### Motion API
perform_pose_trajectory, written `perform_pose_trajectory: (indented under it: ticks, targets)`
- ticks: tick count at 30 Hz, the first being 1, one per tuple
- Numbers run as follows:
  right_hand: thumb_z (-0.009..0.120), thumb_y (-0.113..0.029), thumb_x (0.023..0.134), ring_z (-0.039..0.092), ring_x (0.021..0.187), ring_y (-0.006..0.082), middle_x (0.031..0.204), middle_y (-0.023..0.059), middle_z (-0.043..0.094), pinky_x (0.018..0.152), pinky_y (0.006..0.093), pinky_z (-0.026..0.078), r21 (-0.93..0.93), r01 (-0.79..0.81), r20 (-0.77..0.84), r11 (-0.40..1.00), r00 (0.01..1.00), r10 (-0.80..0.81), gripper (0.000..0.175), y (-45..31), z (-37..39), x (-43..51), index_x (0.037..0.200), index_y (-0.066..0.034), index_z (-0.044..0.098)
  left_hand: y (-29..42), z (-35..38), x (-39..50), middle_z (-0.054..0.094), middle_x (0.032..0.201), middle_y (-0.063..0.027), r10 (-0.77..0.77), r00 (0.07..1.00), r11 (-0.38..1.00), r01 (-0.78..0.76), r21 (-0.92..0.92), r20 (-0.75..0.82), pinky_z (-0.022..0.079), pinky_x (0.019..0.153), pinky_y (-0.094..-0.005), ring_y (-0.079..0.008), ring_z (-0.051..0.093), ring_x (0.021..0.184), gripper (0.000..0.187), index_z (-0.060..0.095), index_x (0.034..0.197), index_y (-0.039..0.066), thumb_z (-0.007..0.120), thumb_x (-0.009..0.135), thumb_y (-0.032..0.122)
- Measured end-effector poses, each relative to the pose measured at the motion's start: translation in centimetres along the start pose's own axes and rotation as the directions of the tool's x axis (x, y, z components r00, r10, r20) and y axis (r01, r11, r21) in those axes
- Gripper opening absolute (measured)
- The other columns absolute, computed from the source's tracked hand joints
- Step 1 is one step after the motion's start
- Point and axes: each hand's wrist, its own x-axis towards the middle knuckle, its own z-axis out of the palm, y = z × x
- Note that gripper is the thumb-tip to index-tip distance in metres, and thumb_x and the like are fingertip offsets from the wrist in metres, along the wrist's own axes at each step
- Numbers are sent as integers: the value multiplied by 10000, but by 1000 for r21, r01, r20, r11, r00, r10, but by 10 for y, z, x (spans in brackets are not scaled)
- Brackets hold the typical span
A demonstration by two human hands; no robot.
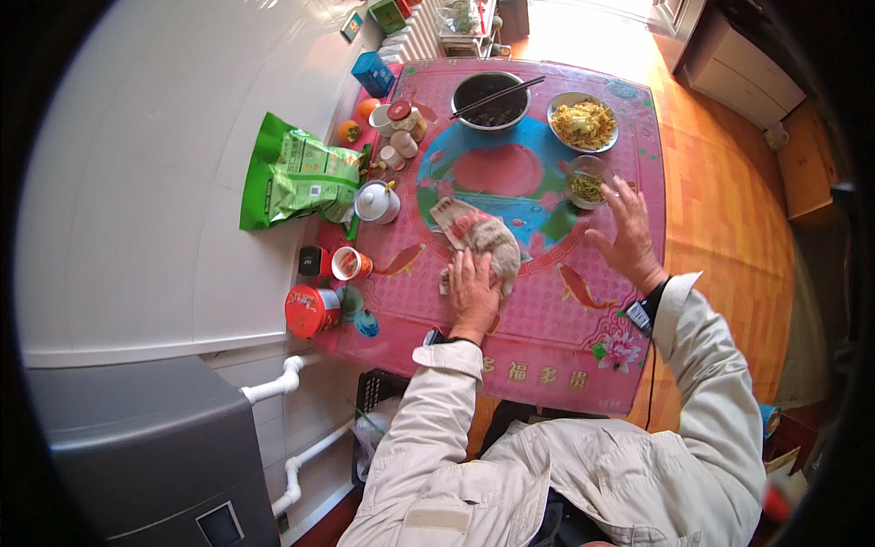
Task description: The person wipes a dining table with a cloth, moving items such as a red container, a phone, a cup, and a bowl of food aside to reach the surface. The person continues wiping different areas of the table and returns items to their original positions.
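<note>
My left hand [473, 290] lies with its fingers on the lower part of a crumpled beige cloth [487, 239] with red marks, which rests on the pink patterned tabletop [533, 335]. Whether the fingers grip the cloth or only press on it cannot be told. At the right, my right hand [627, 236] hovers or rests with fingers apart, its fingertips beside a small glass bowl [589, 158] of green food. Beyond that bowl stands a plate of yellow shredded food [583, 125]. Chopsticks [502, 96] lie across a metal bowl [491, 126] with dark contents.
Along the left edge stand a green bag [301, 174], a lidded white pot [377, 202], jars [407, 117], persimmons [348, 130], a paper cup [351, 264] and a red tub [312, 311]. A blue box [373, 74] is at the far left corner, beside the wall.
</note>
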Motion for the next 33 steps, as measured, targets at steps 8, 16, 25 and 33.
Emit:
perform_pose_trajectory:
  ticks: [8,16,25,33]
  targets:
    - [977,-408,874,321,1714,487,1820,293,358,1379,703,234,-184,-131,185,974,969,165,1127,29,17,33,1804,-208,372,16,-54,-120,565,1675,-248,93,995,971,-81,-223,42,308,1390,-636,-459,465,1635,527,696,1537,127,781,1028,234]
    - [984,-399,854,320,1713,496,1823,289,364,1369,703,267,-202,-142,234,969,954,189,1157,43,39,43,1809,-230,353,-34,-113,-85,681,1585,-222,-361,857,26,402,-915,367,518,1224,-438,-281,632,1489,544,563,1672,-13,572,1241,319]
    - [1001,-348,832,355,1678,526,1809,323,356,1348,647,343,-98,-151,176,984,970,166,1165,49,54,41,1801,-205,370,-7,-47,-57,259,1840,-364,-353,935,932,353,88,-12,158,1340,-798,-577,192,1726,1075,352,1814,119,761,1003,694]
    - [1009,-247,816,456,1583,514,1710,297,462,1321,583,412,-60,-186,87,981,978,191,1194,36,63,48,1803,-133,348,7,-23,7,359,1818,-242,-105,994,986,100,132,36,197,1381,-738,-475,248,1730,866,546,1703,256,863,937,507]
